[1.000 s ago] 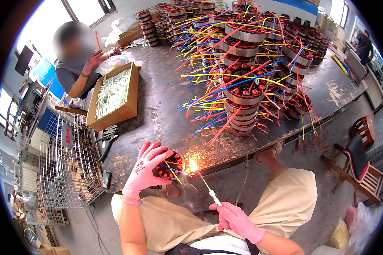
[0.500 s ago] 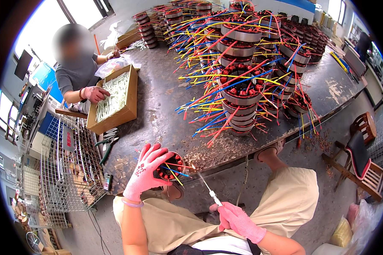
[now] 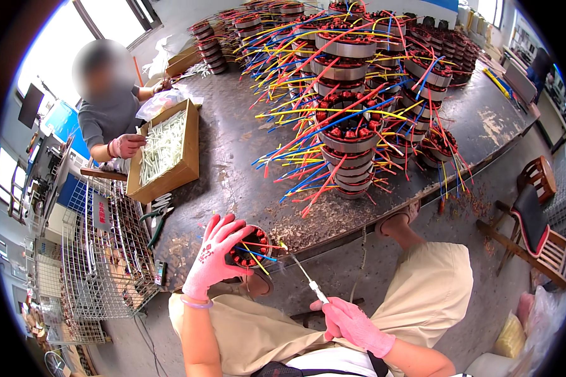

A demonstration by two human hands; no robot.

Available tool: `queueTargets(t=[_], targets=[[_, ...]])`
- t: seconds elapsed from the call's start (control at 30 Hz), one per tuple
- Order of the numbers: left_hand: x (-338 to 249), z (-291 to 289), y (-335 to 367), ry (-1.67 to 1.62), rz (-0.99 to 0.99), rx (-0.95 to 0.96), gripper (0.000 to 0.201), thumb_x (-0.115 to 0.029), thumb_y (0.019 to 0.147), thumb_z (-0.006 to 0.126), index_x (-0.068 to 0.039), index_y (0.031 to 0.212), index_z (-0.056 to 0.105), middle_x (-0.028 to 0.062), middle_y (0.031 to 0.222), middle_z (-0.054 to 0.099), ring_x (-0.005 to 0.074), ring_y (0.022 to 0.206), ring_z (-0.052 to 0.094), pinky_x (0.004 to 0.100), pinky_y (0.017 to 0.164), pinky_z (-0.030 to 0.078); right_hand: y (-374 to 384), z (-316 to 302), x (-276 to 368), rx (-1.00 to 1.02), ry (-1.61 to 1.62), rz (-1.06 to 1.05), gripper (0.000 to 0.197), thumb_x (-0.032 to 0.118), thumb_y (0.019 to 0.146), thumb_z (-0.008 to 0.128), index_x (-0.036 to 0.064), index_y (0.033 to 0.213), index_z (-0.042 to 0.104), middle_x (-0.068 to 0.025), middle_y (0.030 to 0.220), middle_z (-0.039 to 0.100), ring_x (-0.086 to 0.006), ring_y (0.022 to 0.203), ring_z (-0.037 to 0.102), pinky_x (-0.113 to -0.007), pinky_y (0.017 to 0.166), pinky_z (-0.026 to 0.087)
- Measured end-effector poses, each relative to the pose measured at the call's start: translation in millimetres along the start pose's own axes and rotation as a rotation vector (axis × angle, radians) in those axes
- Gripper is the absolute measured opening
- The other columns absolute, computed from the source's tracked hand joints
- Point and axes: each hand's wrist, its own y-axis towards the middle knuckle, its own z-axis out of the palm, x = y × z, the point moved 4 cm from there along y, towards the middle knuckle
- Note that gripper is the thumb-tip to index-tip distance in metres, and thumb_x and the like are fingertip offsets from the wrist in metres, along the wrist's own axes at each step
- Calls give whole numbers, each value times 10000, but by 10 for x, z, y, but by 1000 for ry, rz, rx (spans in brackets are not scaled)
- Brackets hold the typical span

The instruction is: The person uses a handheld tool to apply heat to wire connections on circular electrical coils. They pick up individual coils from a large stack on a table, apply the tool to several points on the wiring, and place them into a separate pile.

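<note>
My left hand (image 3: 215,261), in a pink glove, grips a small motor stator (image 3: 262,239) at the table's near edge. Fingers and thumb curve over its left side and hide part of it. Red, yellow and blue wires come out of it toward the right. My right hand (image 3: 357,328), also in a pink glove, is closed on the white handle of what looks like a soldering iron (image 3: 313,284). Its thin metal shaft slants up to the left. A bright yellowish spot shows at its tip, close to a red wire end, with faint smoke nearby.
Tall stacks of wired stators (image 3: 349,144) stand on the dark table (image 3: 226,157). Across the left side, a person's gloved hand (image 3: 127,145) is at a cardboard box (image 3: 192,157) of white tubes. Pliers (image 3: 160,227) lie near a wire cage (image 3: 107,251). A wooden chair (image 3: 534,223) stands right.
The other person's gloved hand has drawn back from the tubes toward the box's left edge. The view has shifted slightly. My hands keep nearly the same pose; the tip's glow looks yellower.
</note>
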Motion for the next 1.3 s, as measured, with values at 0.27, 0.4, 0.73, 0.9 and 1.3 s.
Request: queueTargets(t=[0.27,0.4,0.73,0.9,1.3], targets=[[-28,-13,32,4,-10,29,941,-275,497,905,-142,1365,568,79,1380,543,343,1382,410,546,1208,202,-1,-37,-53,-4,-21,-19,365,250,1057,404,-5,1241,589,-13,643,493,-86,581,468,-261,605,479],[2,15,22,12,-20,38,966,-285,472,913,-130,1364,577,78,1389,541,331,1398,389,521,1222,190,-2,-18,-41,12,20,5,366,250,1057,399,-3,1243,587,-15,642,490,-88,587,467,-266,614,483],[21,20,9,34,4,35,964,-307,474,913,-114,1358,579,84,1397,540,334,1394,396,522,1224,189,3,-24,-52,19,39,17,361,235,1054,399,-3,1258,578,-16,647,480,-89,588,453,-270,634,494],[3,6,34,29,-3,25,958,-306,478,914,-118,1356,581,82,1398,541,333,1395,396,521,1223,189,-13,-21,-37,9,11,21,367,248,1057,400,1,1266,575,-15,650,484,-87,591,459,-272,638,497],[7,20,22,22,4,34,947,-311,504,904,-139,1371,564,89,1389,538,354,1383,408,553,1204,202,10,-45,-109,4,0,10,374,258,1051,397,18,1267,587,-18,652,526,-91,621,545,-242,574,420]])
